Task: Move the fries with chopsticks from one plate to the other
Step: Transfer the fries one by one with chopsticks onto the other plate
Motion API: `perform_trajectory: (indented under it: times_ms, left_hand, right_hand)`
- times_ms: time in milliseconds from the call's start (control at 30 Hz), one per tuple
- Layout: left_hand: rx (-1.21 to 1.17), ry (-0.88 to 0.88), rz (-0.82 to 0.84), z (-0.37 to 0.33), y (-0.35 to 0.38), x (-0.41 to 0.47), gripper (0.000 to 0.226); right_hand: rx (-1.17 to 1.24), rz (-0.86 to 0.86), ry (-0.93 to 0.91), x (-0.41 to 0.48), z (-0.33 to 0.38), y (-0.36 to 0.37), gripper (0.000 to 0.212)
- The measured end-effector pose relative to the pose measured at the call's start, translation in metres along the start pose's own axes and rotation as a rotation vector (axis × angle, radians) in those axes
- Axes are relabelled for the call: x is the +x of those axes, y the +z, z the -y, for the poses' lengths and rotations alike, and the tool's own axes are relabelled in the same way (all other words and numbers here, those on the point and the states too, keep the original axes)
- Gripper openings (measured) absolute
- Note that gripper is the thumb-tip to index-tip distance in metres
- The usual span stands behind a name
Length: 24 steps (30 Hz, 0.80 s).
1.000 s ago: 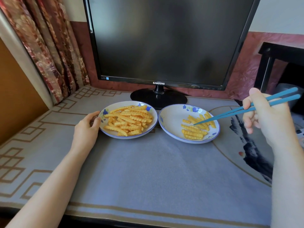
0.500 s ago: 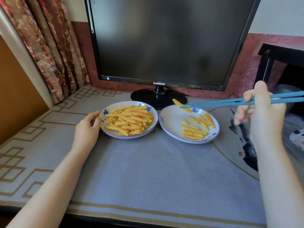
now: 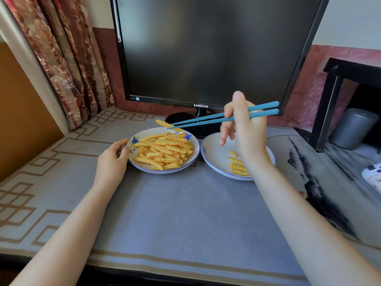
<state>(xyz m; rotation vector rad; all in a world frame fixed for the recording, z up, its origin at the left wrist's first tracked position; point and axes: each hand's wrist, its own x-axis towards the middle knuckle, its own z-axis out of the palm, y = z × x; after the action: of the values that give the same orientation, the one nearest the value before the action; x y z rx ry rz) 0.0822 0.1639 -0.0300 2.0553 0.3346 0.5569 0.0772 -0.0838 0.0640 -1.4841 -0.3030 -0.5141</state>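
Teal chopsticks (image 3: 216,118) in the right hand (image 3: 245,129), tips pinched on one crinkle fry (image 3: 165,124) – held in the air above the far rim of the left plate (image 3: 142,166), the full one.

Key relation: the fry sits at the very tips, crossways to the sticks. Its long axis runs from up-left to down-right while the sticks point left and slightly down from the hand. Only a short middle section looks clamped, both ends stick out free, so I'd expect it to pivot or slip if the pinch eases.

Relative to the left plate:
- fry pile (image 3: 165,151) directly below and nearer the person than the held fry, so a straight drop lands inside the rim
- right plate (image 3: 214,159) just beside its right edge, rims nearly touching, with a few fries (image 3: 237,166) partly hidden by the right wrist
- monitor stand (image 3: 185,118) close behind the far rim – little room back there
- left hand (image 3: 112,162) curled on the near-left rim, steadying it; it holds nothing else

The right hand is the only one that can make the release. Open room is above the pile; my call – lower a bit toward the plate's middle before opening the tips, away from the far rim and the stand.
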Motion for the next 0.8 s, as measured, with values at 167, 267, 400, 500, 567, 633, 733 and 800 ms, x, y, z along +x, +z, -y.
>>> perform_trajectory:
  times_ms: [167,267,400,500,567,633,733,800]
  left_hand:
    - [0.010,0.009,-0.005,0.002,0.000,0.002,0.033]
    - [0.012,0.011,-0.005,0.002,0.000,0.002,0.033]
    - [0.013,0.002,-0.007,0.002,0.001,0.002,0.033]
    - [0.006,0.007,-0.007,0.001,0.001,0.002,0.033]
    - [0.006,0.008,-0.008,0.001,0.001,0.002,0.033]
    - [0.010,0.008,-0.008,0.002,0.001,0.002,0.033]
    - [0.012,0.009,-0.004,0.003,0.001,0.002,0.033]
    - [0.011,0.007,-0.003,0.003,0.001,0.002,0.033]
  right_hand:
    - [-0.005,0.106,0.008,0.001,-0.009,0.022,0.043]
    - [0.020,0.161,0.033,0.003,-0.016,0.029,0.043]
    - [0.044,0.187,0.080,0.002,-0.021,0.024,0.041]
    - [0.043,0.137,0.066,0.000,-0.016,0.014,0.041]
    - [0.042,0.090,0.053,0.001,-0.012,0.003,0.041]
    - [0.005,0.034,0.042,0.002,-0.007,-0.012,0.040]
    - [-0.059,-0.047,0.013,0.004,-0.002,-0.040,0.040]
    - [-0.089,-0.105,0.008,0.004,0.000,-0.060,0.039]
